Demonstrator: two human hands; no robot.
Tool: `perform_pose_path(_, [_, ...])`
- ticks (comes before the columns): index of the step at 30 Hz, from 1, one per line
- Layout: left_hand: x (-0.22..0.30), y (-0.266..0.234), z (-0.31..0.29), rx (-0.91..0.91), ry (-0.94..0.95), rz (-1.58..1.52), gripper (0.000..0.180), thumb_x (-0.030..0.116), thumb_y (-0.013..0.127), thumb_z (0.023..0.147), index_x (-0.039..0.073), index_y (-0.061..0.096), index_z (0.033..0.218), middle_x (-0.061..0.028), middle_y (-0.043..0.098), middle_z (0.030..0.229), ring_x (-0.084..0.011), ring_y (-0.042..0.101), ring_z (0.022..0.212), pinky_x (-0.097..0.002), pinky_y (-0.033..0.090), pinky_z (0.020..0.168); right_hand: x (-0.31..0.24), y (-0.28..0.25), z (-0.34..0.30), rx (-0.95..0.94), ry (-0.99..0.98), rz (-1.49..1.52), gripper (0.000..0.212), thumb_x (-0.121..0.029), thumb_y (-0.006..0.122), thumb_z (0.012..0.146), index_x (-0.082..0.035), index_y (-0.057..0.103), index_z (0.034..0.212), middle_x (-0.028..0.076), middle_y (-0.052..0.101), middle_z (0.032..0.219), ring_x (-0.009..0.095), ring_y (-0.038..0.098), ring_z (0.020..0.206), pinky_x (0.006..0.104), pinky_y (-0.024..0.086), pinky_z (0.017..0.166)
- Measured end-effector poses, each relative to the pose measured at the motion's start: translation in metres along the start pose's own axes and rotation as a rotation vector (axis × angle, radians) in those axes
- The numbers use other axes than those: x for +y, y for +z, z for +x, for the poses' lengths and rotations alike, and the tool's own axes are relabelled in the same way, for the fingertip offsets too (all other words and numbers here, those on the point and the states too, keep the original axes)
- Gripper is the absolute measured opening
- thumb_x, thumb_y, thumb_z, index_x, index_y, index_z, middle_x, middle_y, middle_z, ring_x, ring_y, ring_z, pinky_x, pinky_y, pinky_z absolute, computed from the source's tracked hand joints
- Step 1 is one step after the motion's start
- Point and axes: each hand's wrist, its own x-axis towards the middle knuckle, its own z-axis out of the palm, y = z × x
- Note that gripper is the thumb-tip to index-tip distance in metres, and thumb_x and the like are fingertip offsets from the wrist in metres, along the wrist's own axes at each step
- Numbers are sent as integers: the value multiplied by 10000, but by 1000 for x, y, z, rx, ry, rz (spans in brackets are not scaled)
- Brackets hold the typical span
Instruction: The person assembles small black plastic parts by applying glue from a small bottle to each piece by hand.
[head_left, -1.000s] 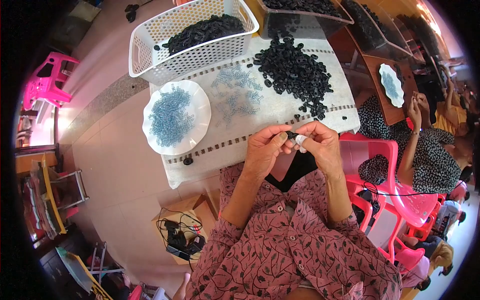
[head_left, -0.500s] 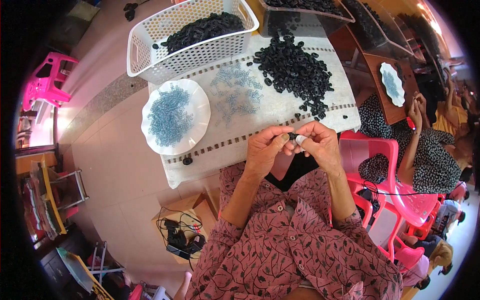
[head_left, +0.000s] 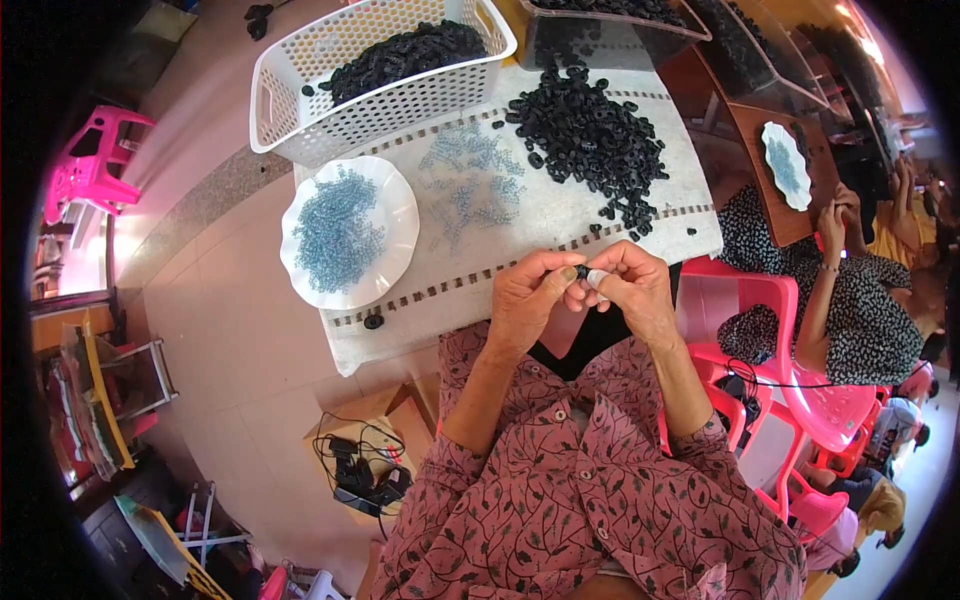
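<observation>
My left hand [head_left: 527, 302] and my right hand [head_left: 636, 297] meet at the table's near edge, thumbs and fingertips pinched together. Between them is a small black part [head_left: 581, 272], mostly covered by the fingers. White tape wraps a fingertip of the right hand. Beyond the hands a pile of small black ring-like parts [head_left: 590, 140] lies on the white cloth [head_left: 480, 262]. Small clear bluish pieces [head_left: 470, 180] are scattered beside it. More of these pieces fill the middle of a white scalloped plate [head_left: 402, 225] at the left.
A white perforated basket [head_left: 390, 125] of black parts stands at the back, next to a clear bin [head_left: 620, 40]. One black part [head_left: 373, 321] lies near the left front edge. A cardboard box [head_left: 400, 420] with cables is on the floor. Pink chairs [head_left: 765, 350] and a co-worker [head_left: 870, 320] are at the right.
My hands stay pinched together over nearly the same spot, with only a slight shift of the fingers. The co-worker's hands at the right have moved a little.
</observation>
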Motion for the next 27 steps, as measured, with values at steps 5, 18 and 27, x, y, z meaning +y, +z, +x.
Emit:
perform_pose_path(5, [0, 0, 0, -3, 22, -11, 175, 4, 544, 902, -37, 634, 1045, -70, 623, 753, -120, 575, 642, -238, 485, 589, -1, 3, -2, -6, -36, -5, 31, -6, 565, 845, 1, 591, 860, 54, 649, 759, 60, 560, 613, 200, 452, 538])
perform_pose_path(18, [8, -2, -1, -59, -57, -340, 196, 22, 535, 915, -48, 620, 1078, -84, 636, 777, -119, 564, 629, -228, 484, 587, -5, 2, -7, -81, -133, 94, 71, -33, 594, 868, 11, 612, 921, 79, 662, 800, 110, 627, 657, 216, 490, 549])
perform_pose_path(27, [8, 0, -3, -45, -35, -207, 186, 52, 560, 913, -35, 631, 1061, -66, 618, 744, -115, 558, 634, -238, 471, 593, 0, 3, -8, -34, -100, 71, 61, -3, 571, 861, 10, 603, 911, 76, 658, 782, 100, 623, 657, 210, 486, 551])
